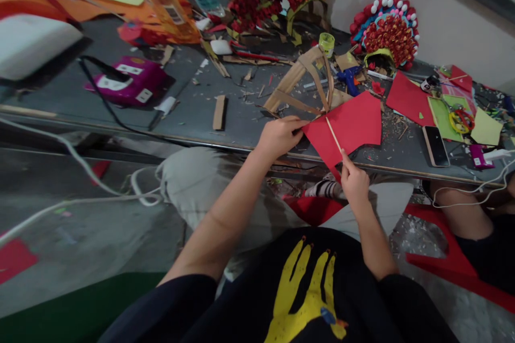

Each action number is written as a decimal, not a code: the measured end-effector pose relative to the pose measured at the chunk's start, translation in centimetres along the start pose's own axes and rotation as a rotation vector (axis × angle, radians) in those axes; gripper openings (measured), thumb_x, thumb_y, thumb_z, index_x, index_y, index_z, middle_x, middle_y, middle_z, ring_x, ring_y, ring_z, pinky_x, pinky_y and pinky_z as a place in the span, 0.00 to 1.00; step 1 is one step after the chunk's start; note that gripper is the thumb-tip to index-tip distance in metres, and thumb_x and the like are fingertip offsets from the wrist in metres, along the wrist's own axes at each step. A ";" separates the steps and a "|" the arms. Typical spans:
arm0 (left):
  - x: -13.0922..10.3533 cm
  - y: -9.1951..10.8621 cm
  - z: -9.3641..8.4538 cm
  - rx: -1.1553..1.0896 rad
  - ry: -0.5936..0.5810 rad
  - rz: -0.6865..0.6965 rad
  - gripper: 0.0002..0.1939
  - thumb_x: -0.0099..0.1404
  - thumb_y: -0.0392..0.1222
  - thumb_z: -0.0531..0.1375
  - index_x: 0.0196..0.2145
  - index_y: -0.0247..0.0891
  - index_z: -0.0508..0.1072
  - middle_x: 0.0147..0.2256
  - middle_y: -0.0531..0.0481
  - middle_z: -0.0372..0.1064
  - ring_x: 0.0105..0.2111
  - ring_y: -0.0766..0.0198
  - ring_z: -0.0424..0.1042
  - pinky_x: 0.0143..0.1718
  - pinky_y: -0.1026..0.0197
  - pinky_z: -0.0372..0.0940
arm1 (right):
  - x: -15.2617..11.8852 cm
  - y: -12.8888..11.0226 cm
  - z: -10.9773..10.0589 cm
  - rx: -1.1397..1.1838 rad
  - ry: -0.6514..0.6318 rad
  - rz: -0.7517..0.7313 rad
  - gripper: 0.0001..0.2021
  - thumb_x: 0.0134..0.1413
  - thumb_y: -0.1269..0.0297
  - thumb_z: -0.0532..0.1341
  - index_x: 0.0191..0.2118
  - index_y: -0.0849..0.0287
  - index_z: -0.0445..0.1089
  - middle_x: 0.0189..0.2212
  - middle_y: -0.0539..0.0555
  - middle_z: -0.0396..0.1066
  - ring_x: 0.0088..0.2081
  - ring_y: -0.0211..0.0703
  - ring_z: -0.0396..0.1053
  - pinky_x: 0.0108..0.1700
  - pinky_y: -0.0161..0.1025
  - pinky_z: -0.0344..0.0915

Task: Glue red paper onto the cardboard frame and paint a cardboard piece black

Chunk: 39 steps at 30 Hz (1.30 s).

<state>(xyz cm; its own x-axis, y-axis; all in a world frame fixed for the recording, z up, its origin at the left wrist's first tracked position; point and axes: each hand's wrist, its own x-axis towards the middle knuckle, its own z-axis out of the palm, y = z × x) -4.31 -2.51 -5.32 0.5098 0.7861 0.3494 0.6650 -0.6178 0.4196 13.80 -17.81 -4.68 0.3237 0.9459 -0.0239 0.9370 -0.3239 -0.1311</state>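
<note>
Dark shirt (354, 284) lies below both hands. Between them, red paper (356, 123) overhangs the table (193, 112); the left hand (280, 136) pinches its left corner, the right hand (354, 179) grips a thin stick (333, 135) across it. Beyond the left hand sits a cardboard frame (288, 86).

A bare strip of dark grey tabletop (189, 102) lies open in front of me, between the purple plastic power block (131, 81) on the left and the small brown cardboard strip (219, 112). Beyond, the arched brown cardboard frame (290, 86) and the blue glue gun (350, 79) block my reach; the black-faced phone (435, 146) stands in the way at right.
</note>
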 end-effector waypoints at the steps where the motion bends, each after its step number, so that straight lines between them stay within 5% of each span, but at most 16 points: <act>1: 0.0 0.0 0.0 -0.010 0.001 0.000 0.17 0.61 0.37 0.51 0.45 0.42 0.75 0.41 0.48 0.74 0.41 0.58 0.73 0.35 0.62 0.66 | 0.2 0.1 -0.2 -0.010 0.003 0.008 0.23 0.62 0.64 0.45 0.62 0.47 0.51 0.30 0.54 0.76 0.26 0.37 0.70 0.30 0.31 0.55; 8: -0.3 0.4 -0.5 -0.134 0.035 0.035 0.20 0.60 0.38 0.51 0.48 0.39 0.72 0.48 0.47 0.71 0.45 0.58 0.72 0.40 0.61 0.67 | 0.6 0.2 -0.5 -0.030 0.022 0.002 0.23 0.62 0.63 0.45 0.62 0.48 0.51 0.28 0.54 0.76 0.24 0.37 0.69 0.28 0.32 0.53; 11: -0.8 1.3 -1.0 -0.285 0.077 -0.004 0.20 0.62 0.45 0.51 0.48 0.37 0.71 0.50 0.43 0.68 0.39 0.61 0.73 0.35 0.61 0.68 | 0.5 0.3 -0.3 -0.008 0.014 0.001 0.23 0.62 0.63 0.46 0.62 0.51 0.51 0.27 0.54 0.76 0.24 0.36 0.68 0.28 0.31 0.53; 13: -1.1 2.3 -1.9 -0.653 0.138 -0.180 0.24 0.62 0.53 0.53 0.48 0.34 0.70 0.50 0.38 0.67 0.37 0.58 0.73 0.31 0.60 0.68 | 0.4 0.3 0.0 0.008 0.014 -0.004 0.23 0.62 0.64 0.46 0.62 0.53 0.51 0.27 0.54 0.76 0.24 0.35 0.68 0.28 0.30 0.53; 15: -1.5 3.6 -3.3 -0.968 0.145 -0.277 0.30 0.67 0.58 0.40 0.55 0.37 0.63 0.51 0.38 0.67 0.46 0.53 0.71 0.33 0.56 0.70 | 0.4 0.4 0.2 0.028 0.023 -0.019 0.23 0.62 0.64 0.46 0.62 0.53 0.52 0.26 0.54 0.76 0.23 0.35 0.68 0.28 0.30 0.53; 17: -1.8 5.2 -4.7 -1.312 0.096 -0.302 0.37 0.67 0.60 0.28 0.57 0.39 0.60 0.57 0.43 0.61 0.56 0.53 0.62 0.47 0.51 0.67 | 0.4 0.5 0.3 0.044 0.036 -0.034 0.22 0.62 0.64 0.46 0.61 0.52 0.55 0.25 0.54 0.76 0.23 0.36 0.68 0.27 0.30 0.53; 19: -2.1 6.8 -5.7 -1.719 0.110 -0.344 0.39 0.65 0.64 0.29 0.56 0.39 0.62 0.60 0.47 0.56 0.61 0.54 0.54 0.54 0.52 0.61 | 0.5 0.6 0.4 0.062 0.046 -0.045 0.21 0.62 0.64 0.47 0.60 0.51 0.56 0.25 0.55 0.76 0.23 0.37 0.69 0.26 0.31 0.53; 22: -2.3 8.6 -6.1 -2.014 0.082 -0.423 0.39 0.65 0.65 0.32 0.56 0.37 0.62 0.60 0.46 0.55 0.63 0.53 0.49 0.56 0.51 0.59 | 0.5 0.7 0.5 0.087 0.045 -0.050 0.22 0.61 0.65 0.47 0.60 0.49 0.57 0.26 0.55 0.77 0.24 0.39 0.70 0.26 0.32 0.54; 32: -2.1 11.1 -5.5 -2.204 0.104 -0.481 0.36 0.67 0.63 0.31 0.61 0.41 0.53 0.59 0.48 0.58 0.63 0.57 0.49 0.60 0.49 0.52 | 0.6 0.7 0.3 0.164 0.053 -0.030 0.21 0.61 0.65 0.49 0.59 0.52 0.59 0.27 0.56 0.77 0.26 0.41 0.72 0.30 0.33 0.61; 39: -1.5 12.2 -4.7 -2.256 0.211 -0.534 0.33 0.68 0.59 0.33 0.62 0.39 0.52 0.60 0.50 0.57 0.63 0.60 0.49 0.60 0.54 0.53 | -0.3 0.4 0.5 0.434 0.256 -0.168 0.18 0.61 0.63 0.50 0.54 0.56 0.66 0.37 0.57 0.76 0.35 0.42 0.74 0.39 0.37 0.68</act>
<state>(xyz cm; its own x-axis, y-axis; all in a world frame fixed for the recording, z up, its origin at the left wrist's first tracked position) 0.47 -11.30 3.26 0.4164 0.9059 -0.0773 -0.8418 0.4163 0.3437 14.04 -18.25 -5.25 0.2461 0.9312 0.2688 0.8556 -0.0784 -0.5117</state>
